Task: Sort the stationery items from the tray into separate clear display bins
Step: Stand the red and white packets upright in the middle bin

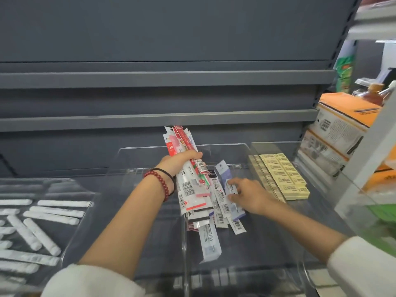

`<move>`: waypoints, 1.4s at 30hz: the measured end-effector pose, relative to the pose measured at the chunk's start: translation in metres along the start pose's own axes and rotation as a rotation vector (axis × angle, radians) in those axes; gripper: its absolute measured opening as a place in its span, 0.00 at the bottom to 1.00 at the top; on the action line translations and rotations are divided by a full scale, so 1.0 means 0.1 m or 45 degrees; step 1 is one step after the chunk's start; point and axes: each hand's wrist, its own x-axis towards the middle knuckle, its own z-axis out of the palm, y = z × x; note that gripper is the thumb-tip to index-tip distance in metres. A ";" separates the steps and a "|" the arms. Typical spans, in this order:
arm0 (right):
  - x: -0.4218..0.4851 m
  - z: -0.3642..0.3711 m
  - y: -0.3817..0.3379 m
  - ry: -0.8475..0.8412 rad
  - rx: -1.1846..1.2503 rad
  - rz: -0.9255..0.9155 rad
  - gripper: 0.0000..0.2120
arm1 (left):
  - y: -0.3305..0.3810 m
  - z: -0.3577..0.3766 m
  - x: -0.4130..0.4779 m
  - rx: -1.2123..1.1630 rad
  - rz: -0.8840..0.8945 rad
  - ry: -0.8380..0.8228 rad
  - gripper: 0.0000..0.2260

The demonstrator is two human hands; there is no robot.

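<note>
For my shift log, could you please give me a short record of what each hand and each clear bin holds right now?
left hand: grips a bundle of packets, raised over the middle bin
right hand: pinches a purple packet among loose packets in the middle bin
left bin: white sticks, scattered
right bin: yellow erasers in neat rows
beside right bin: orange boxes, stacked

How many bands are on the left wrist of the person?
2. A red bead bracelet and a thin black band sit side by side just behind the left hand, which grips packets. None seems hidden.
</note>
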 end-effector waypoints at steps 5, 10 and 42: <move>0.06 0.11 0.07 0.009 -0.278 0.106 0.22 | -0.01 0.01 -0.04 -0.023 0.000 -0.012 0.16; 0.04 -0.01 -0.04 0.201 -0.174 -0.115 0.19 | -0.03 0.02 -0.06 -0.046 0.015 0.010 0.13; -0.21 -0.25 -0.01 0.044 0.180 -0.255 0.12 | 0.11 -0.38 -0.16 -0.800 0.330 0.603 0.20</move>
